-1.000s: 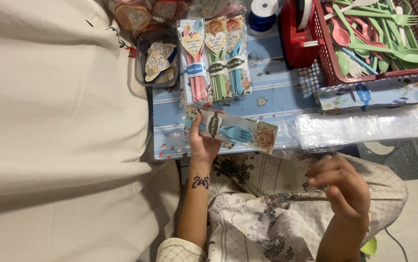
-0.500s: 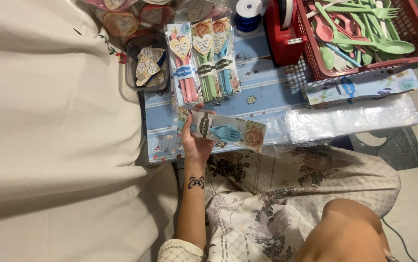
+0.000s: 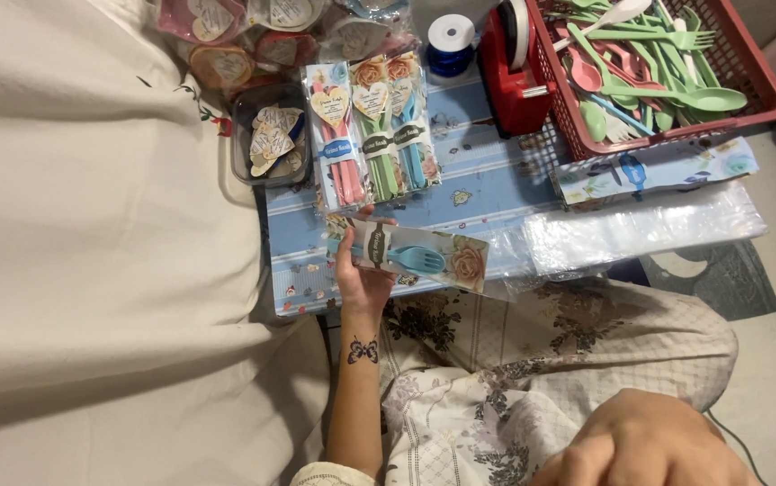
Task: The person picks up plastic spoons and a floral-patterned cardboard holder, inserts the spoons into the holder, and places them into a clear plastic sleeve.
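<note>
Cutlery packet point(image 3: 419, 258) — a light, slippery clear sleeve with a blue spoon inside, probably stiff only along the utensil — lies over the blue table point(image 3: 487, 184) edge. Left hand point(image 3: 363, 274) pinches its end; right hand point(image 3: 644, 445) rests empty, fingers loosely curled.

The packaged cutlery set point(image 3: 419, 256) is a clear flat sleeve containing blue utensils, with a dark band at one end and a rose print at the other. It lies roughly horizontal, slightly tilted, held at its banded end above the blue patterned table point(image 3: 487, 184).
</note>
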